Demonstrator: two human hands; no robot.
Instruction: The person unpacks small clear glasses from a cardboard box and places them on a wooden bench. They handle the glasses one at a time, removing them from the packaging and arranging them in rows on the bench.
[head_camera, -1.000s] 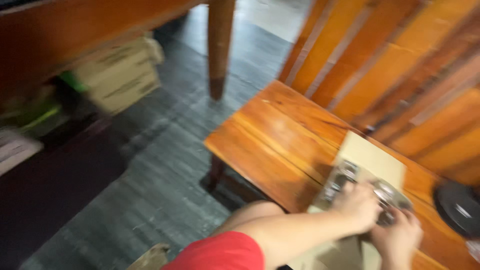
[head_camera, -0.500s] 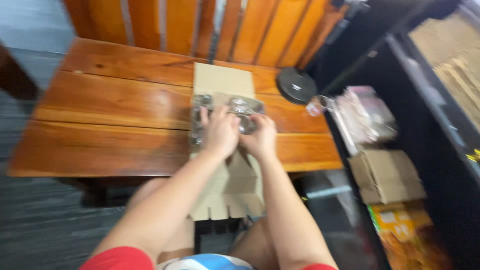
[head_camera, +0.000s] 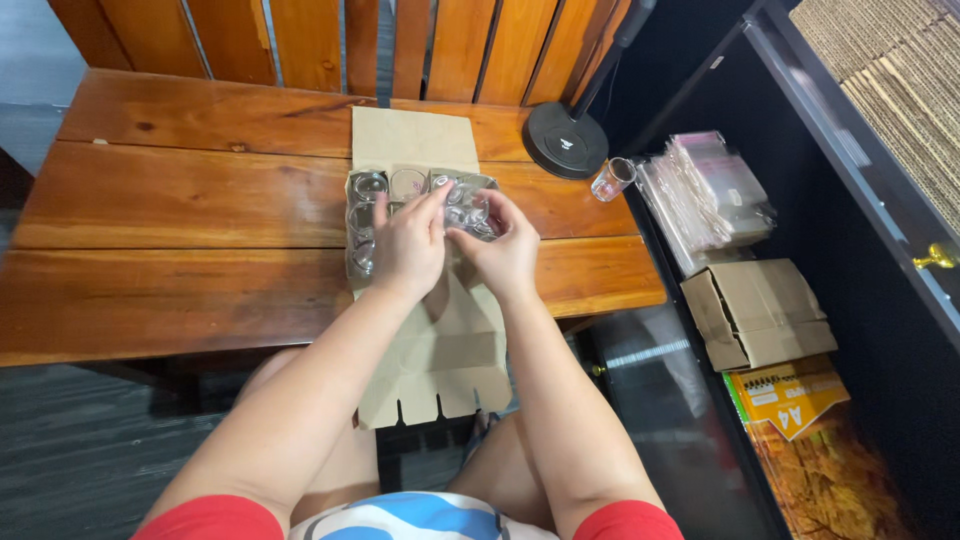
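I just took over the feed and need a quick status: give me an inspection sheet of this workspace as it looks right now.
Surface: wooden slatted bench, seat boards mostly bare wood.
Job's things: flat brown cardboard sheet lying across the bench and hanging over its front edge; cluster of small clear glass jars on it.
Clutter: black round stand base; single clear glass jar beside it.
Grippers: left hand and right hand both on the jars, fingers curled around them.
Cables: nothing seen.
Surroundings: stack of clear plastic bags, small folded cardboard box and orange paper pack to the right; dark floor below.
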